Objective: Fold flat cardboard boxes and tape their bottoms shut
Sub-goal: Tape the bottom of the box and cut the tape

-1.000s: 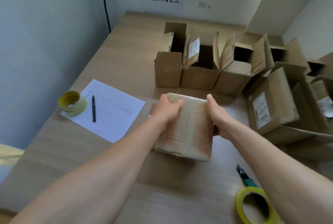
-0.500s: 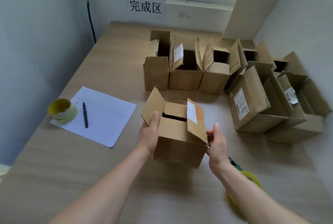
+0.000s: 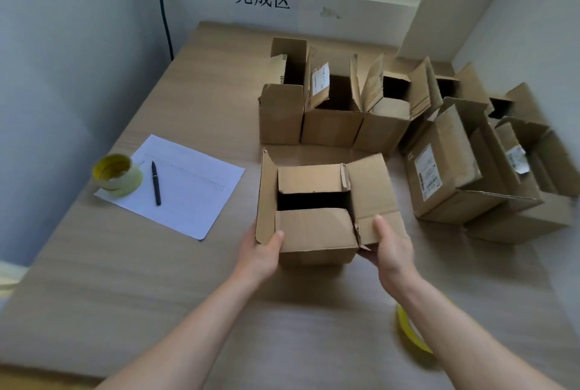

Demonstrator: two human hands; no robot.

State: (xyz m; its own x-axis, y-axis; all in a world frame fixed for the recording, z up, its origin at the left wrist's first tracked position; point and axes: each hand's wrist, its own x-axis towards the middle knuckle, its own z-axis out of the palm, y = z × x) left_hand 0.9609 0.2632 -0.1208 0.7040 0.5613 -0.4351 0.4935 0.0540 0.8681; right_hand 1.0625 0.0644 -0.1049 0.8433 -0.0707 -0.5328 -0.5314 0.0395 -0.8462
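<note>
Box: stood upright on the table, top flaps open, interior dark and unreadable. Left hand gripped its near left corner; right hand gripped its right flap, fingers underneath hidden. Tape roll: mostly covered by the right forearm. Finished boxes behind; labels illegible.

Wooden table bears boxes, paper, tape.

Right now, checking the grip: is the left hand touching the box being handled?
Touching. The head view shows the left hand against the box at its near left corner, thumb pressed on the front face.
</note>
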